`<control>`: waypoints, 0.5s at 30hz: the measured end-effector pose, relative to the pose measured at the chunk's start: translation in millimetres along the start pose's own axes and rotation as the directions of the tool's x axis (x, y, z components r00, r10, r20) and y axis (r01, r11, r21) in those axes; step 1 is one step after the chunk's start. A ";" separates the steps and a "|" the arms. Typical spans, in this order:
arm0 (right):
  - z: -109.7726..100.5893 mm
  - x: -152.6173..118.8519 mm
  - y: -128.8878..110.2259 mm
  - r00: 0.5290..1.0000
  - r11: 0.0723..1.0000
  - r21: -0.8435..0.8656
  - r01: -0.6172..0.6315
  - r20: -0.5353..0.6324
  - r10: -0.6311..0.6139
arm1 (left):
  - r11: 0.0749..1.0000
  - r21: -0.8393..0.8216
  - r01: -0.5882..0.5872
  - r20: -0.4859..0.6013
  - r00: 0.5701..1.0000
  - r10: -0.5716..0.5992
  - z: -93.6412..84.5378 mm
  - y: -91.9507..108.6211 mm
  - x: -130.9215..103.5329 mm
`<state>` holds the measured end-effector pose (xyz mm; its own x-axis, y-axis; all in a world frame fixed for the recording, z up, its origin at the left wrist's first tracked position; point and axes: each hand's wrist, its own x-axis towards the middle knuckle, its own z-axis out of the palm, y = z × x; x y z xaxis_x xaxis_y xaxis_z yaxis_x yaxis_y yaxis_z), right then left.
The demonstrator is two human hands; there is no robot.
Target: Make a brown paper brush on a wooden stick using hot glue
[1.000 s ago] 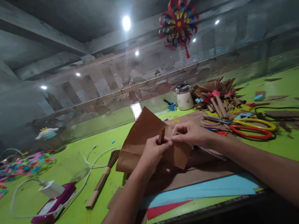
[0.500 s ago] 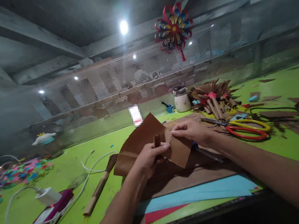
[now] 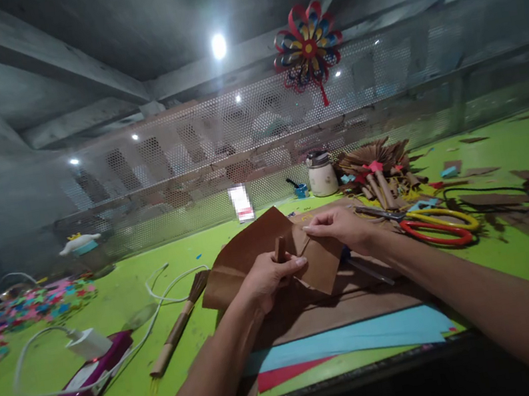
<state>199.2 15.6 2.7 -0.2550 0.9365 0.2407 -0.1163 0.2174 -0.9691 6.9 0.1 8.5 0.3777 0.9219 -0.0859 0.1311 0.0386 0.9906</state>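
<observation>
A sheet of brown paper point(image 3: 239, 251) is held up over the near middle of the table, its left part curving away. My left hand point(image 3: 270, 278) is closed on it, with the thumb across a narrow folded part point(image 3: 280, 248) that sticks up. With thumb and forefinger together, my right hand point(image 3: 341, 229) pinches a thin edge of the same paper. My left fingers are partly hidden behind the sheet. Underneath lie more brown paper sheets point(image 3: 334, 313), light blue paper point(image 3: 349, 341) and red paper point(image 3: 291, 374).
Scissors point(image 3: 437, 230) and pleated brown paper fans point(image 3: 375, 166) lie to the right. A bound paper bundle point(image 3: 178, 334) and a purple power strip point(image 3: 94, 375) with a white cable are on the left. A jar point(image 3: 321, 175) stands behind. Coloured paper stars point(image 3: 44, 306) cover the far left.
The folded part between my hands has turned to show a flatter side. My left thumb and the paper have shifted slightly right. Both hands keep their hold.
</observation>
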 end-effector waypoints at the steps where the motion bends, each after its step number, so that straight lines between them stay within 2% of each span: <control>1: 0.1 0.3 0.5 1.000 1.000 0.000 0.002 -0.002 -0.002 | 1.000 0.010 -0.006 0.000 1.000 0.006 -0.3 -0.1 0.4; 9: -0.2 1.6 4.3 0.999 1.000 -0.002 0.012 -0.031 -0.012 | 0.999 0.029 -0.016 0.056 0.998 0.015 -6.2 3.1 1.2; 15: -1.1 2.8 6.1 1.000 0.999 -0.027 0.028 -0.012 -0.029 | 1.000 -0.025 0.011 0.088 0.996 -0.009 -8.4 4.9 -0.1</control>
<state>198.8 19.8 -2.6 -0.2397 0.9332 0.2678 -0.0979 0.2512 -0.9630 -0.2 3.3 14.2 0.4555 0.8842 -0.1039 0.1125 0.0586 0.9919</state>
